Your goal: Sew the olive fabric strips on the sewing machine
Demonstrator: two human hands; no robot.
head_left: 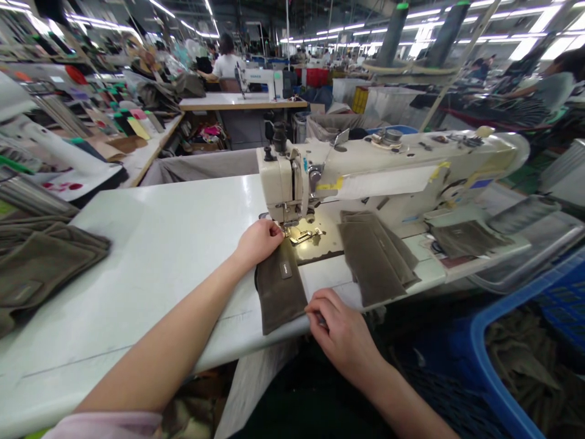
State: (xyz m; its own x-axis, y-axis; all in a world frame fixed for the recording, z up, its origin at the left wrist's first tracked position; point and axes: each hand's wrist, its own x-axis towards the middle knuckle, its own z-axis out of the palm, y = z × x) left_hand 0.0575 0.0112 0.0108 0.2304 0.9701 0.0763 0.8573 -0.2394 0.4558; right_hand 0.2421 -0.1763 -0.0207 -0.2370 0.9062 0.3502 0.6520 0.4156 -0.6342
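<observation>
A dark olive fabric piece (280,292) with a small label (286,269) lies on the sewing table, its far end by the needle of the sewing machine (292,189). My left hand (259,242) is closed at that far end, just left of the presser foot, thumb and fingertips pinched together. At the near right corner of the same piece, my right hand (337,326) pinches the edge with thumb and fingers. A lit metal plate (320,235) shows beside the foot. What the left fingertips hold is mostly hidden, though they touch the fabric.
Several more olive pieces (372,256) lie right of the needle, and a stack of them (41,268) sits at the left. A blue plastic basket (479,347) with olive fabric stands at lower right. Beyond are another sewing machine (260,79) and a person in white (226,64).
</observation>
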